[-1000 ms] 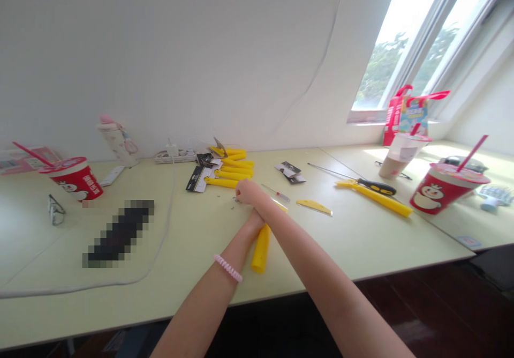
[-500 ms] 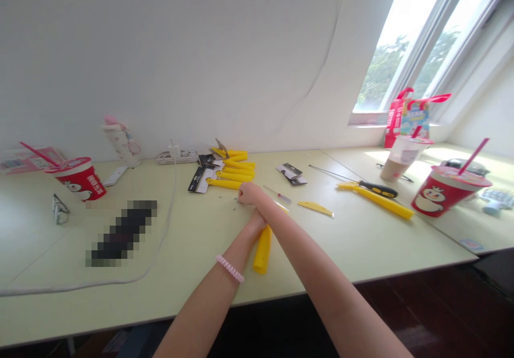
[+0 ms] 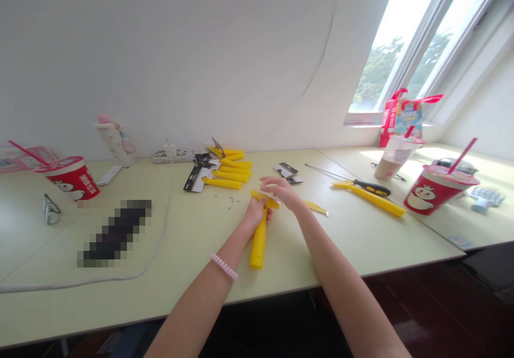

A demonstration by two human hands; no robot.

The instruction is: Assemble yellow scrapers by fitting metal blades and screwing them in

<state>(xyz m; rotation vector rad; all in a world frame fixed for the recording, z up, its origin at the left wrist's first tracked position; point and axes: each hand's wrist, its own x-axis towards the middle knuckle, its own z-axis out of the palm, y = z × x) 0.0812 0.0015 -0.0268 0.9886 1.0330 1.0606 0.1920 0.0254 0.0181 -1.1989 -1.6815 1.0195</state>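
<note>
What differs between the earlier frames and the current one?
The right hand moved rightward, from by the small loose pieces to near the head of the yellow tool, uncovering the left hand, which holds that tool. Whether the right holds anything is unclear. The long black-and-yellow screwdriver stayed put.

Left hand (image 3: 254, 215), right hand (image 3: 283, 191): both bare. Left forearm (image 3: 198, 299) wears one band (image 3: 224, 266), pale pink, coiled, rounded loops packed side by side, ringing the arm a little behind the wrist. Right forearm (image 3: 341, 275) bare from wrist to lower edge of view. Both forearms slim, tapering toward the wrist. Nails too small to tell.
</note>
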